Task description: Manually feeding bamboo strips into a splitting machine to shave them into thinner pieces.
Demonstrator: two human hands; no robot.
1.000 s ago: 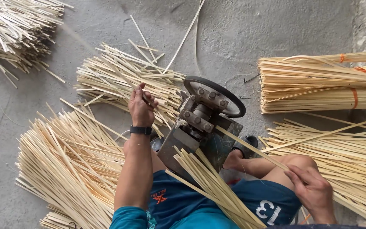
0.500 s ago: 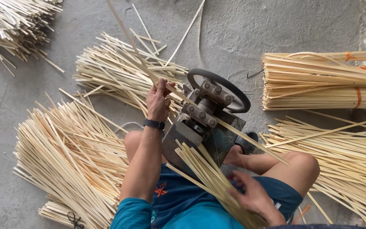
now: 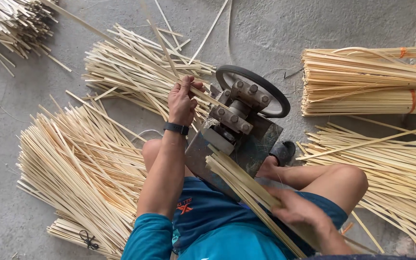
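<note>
I sit on the floor with a small metal splitting machine (image 3: 239, 130) between my legs; it has a black wheel (image 3: 253, 90) at its far end. My left hand (image 3: 183, 100), with a dark wristband, pinches thin bamboo strips (image 3: 162, 45) that come out of the machine's far side and rise toward the top of the view. My right hand (image 3: 300, 213) rests closed on a bundle of bamboo slats (image 3: 240, 185) lying across my lap, its front end against the machine's near side.
Loose bamboo strips lie in piles to the left (image 3: 73, 163), behind the machine (image 3: 131, 72) and at the top left (image 3: 10, 21). Bundles tied with orange bands (image 3: 367, 82) and more loose slats (image 3: 391, 163) lie to the right. The floor is grey concrete.
My left hand has moved toward the machine and taken hold of strips, lifting them. My right hand has slid from my right knee onto the slat bundle in my lap.
</note>
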